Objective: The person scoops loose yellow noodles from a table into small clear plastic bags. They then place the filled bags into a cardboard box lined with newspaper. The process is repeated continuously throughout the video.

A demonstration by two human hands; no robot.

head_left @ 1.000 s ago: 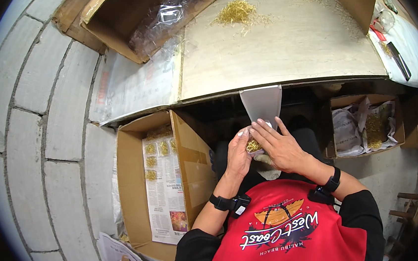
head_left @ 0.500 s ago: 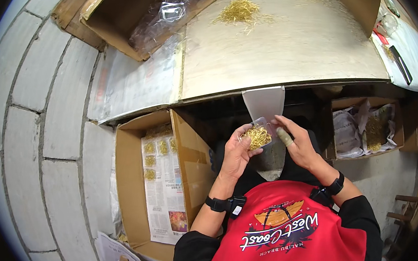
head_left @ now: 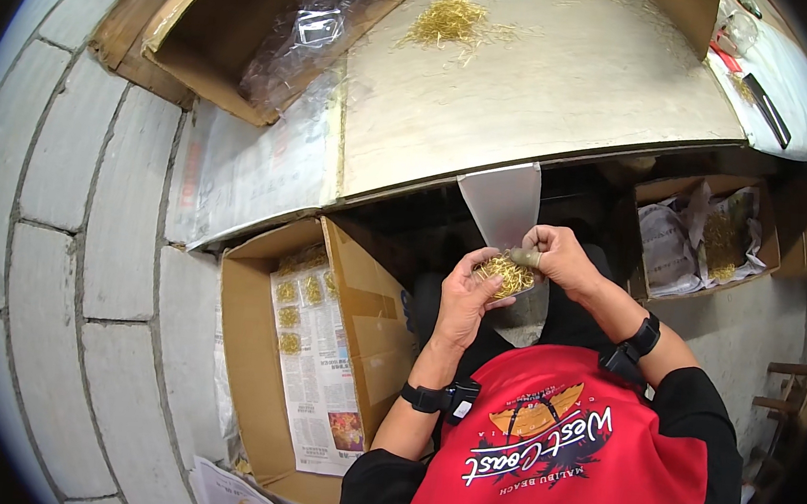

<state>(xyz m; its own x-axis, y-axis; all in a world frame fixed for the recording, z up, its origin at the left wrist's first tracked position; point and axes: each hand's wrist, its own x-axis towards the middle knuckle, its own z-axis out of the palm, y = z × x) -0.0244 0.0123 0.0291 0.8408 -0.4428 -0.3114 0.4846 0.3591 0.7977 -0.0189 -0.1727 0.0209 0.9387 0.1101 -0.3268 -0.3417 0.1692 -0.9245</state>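
Observation:
My left hand (head_left: 463,303) is wrapped round a small clear plastic box (head_left: 513,298) above my lap. Heaped in the box are thin gold-coloured metal pieces (head_left: 503,276), pin-like and too small to name exactly. My right hand (head_left: 561,260) meets the box's far right edge, thumb and fingers pinched together. A pale covering wraps one of its digits. Whether anything sits within that pinch is hidden. Just beyond both hands, a translucent whitish sheet (head_left: 501,205) hangs from the table edge.
The table (head_left: 532,100) bears a loose gold pile (head_left: 450,20). At its far left, a carton (head_left: 192,32) holds clear plastic boxes (head_left: 319,27). Below left, another carton (head_left: 352,286) contains filled boxes on newspaper (head_left: 313,388). A paper-lined carton (head_left: 655,195) stands right.
My right hand has moved left onto the box, its fingers going from stretched out to pinched. The box stays in my left hand. The whole view has shifted slightly.

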